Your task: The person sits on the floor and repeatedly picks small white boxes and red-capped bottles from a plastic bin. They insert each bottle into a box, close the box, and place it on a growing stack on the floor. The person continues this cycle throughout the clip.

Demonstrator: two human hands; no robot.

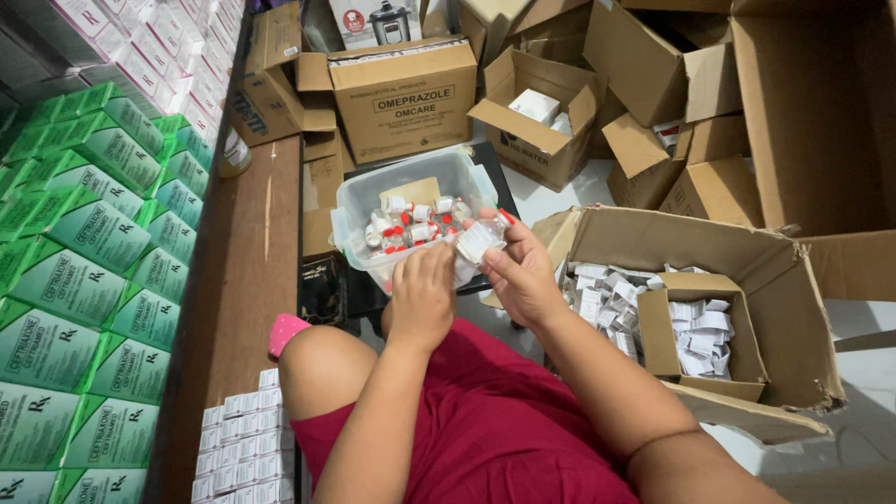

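Head view, looking down over a lap in red cloth. Right hand [525, 271] closed around a small clear vial [479, 240], pinched between thumb and fingers, a red cap [507, 217] just above at the fingertips. Left hand [422, 294] curled narrow, touching the vial's lower end from the left; whether anything lies inside that hand cannot be told. Vial held just in front of the near rim of a clear plastic tub [464, 175], the tub part-filled with red-capped vials [408, 227]. At right, an open brown carton [793, 308] with white folded leaflets [607, 303] heaped along its left wall and a smaller open box [661, 341] of more leaflets inside it. At left, green-and-white medicine boxes [84, 280] stacked in rows beside a brown wooden board [245, 280]. At the lower left, small white boxes [241, 443] in a tight block beside the knee. Along the far edge, open cardboard cartons [411, 98], one holding white packs.
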